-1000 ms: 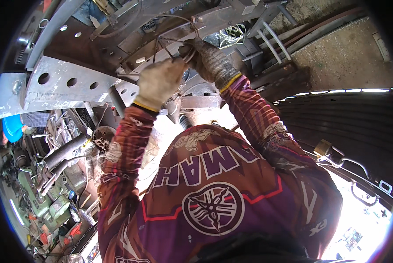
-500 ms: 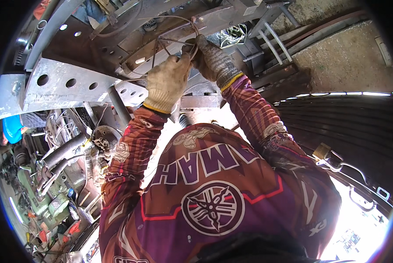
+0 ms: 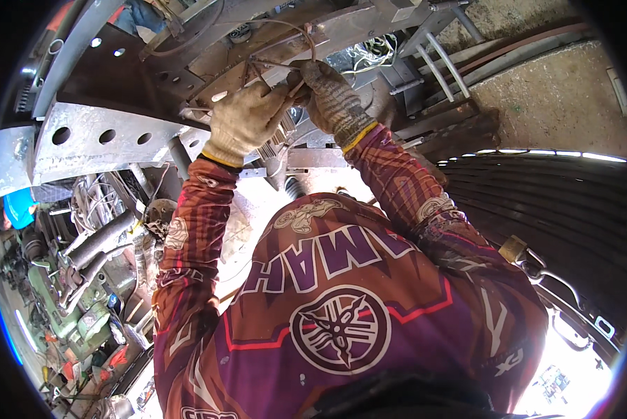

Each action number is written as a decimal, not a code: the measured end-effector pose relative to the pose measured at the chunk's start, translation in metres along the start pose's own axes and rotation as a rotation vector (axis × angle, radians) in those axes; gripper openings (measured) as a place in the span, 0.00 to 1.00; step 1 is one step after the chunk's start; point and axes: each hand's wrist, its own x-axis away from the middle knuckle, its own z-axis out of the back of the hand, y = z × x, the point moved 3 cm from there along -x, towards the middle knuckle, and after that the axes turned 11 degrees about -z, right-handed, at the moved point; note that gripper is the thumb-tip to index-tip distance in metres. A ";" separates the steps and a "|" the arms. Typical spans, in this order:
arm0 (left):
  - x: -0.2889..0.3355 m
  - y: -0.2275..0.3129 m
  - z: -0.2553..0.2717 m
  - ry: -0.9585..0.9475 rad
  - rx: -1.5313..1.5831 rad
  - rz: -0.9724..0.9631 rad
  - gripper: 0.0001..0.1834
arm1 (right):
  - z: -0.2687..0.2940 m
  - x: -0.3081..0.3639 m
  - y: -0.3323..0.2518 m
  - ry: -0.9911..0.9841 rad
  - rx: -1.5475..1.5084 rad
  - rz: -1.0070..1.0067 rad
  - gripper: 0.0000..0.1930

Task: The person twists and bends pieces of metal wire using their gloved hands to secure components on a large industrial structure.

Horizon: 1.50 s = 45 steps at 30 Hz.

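My two hands, both in worn grey knitted gloves with yellow cuffs, meet in front of a steel frame. My left hand (image 3: 247,122) is closed, its fingertips pressed together beside the right hand's fingers. My right hand (image 3: 333,99) is curled round a thin bent metal rod (image 3: 275,65) that juts out leftward from its fingers. What the left fingertips pinch, if anything, is too small and covered to make out. A thin curved cable (image 3: 312,45) comes down just above the right hand. Below the left hand, partly covered, shows a bundle of thin straight rods (image 3: 280,138).
A pale steel beam with round holes (image 3: 83,134) runs at the left. Steel bars (image 3: 442,66) and a concrete floor (image 3: 544,91) lie at the far right, a dark ribbed shutter (image 3: 558,202) below. Green machinery (image 3: 62,307) and clutter fill the lower left. Coiled pale wire (image 3: 373,54) lies beyond my right hand.
My left hand has moved left and slightly down, turning more sideways. My right hand has shifted slightly left and down. The rod bundle below the left hand now shows more.
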 end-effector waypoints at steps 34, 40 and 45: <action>0.049 0.007 0.180 0.789 1.748 0.557 0.41 | -0.101 0.107 -0.131 -0.261 0.223 -0.027 0.11; 0.080 0.065 0.156 0.765 1.684 0.709 0.31 | -0.092 0.112 -0.121 -0.302 0.060 -0.105 0.10; 0.091 0.101 0.171 0.879 1.586 0.779 0.24 | -0.103 0.128 -0.113 -0.398 0.221 -0.100 0.14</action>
